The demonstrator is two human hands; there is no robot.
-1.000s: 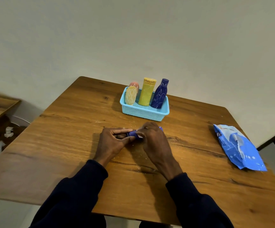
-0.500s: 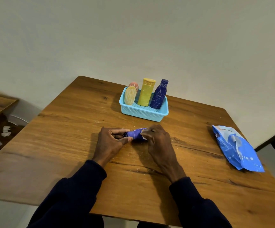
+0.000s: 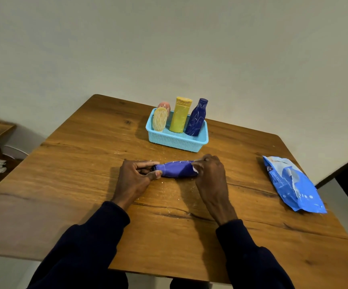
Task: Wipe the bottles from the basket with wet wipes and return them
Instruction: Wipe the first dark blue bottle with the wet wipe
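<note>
The purple bottle (image 3: 176, 169) lay on its side across the middle of the wooden table (image 3: 64, 184), just in front of the light blue basket (image 3: 175, 140), with its neck pointing toward the left hand (image 3: 136, 177). That hand had its thumb and fingers closed around the neck end, pinning it in place. The right hand (image 3: 209, 172) was curled over the bottle's base end, and a small bit of white wet wipe (image 3: 195, 169) showed under its fingers against the purple surface. A second before, the right hand had sat close beside the left, covering nearly all of the bottle; it had since slid rightward along the body to the far end, so that most of the purple side was now bare between the two hands. The left hand had hardly shifted. In the basket stood three bottles upright or slightly leaning, unchanged from before: a dark blue bottle (image 3: 197, 119) on the right, a yellow bottle (image 3: 180, 114) in the middle, and a pale oval bottle (image 3: 160, 119) on the left, with a pinkish one (image 3: 164, 105) partly hidden behind it. The blue pack of wet wipes (image 3: 291, 184) lay well apart near the right edge of the table, in the same spot as earlier.
</note>
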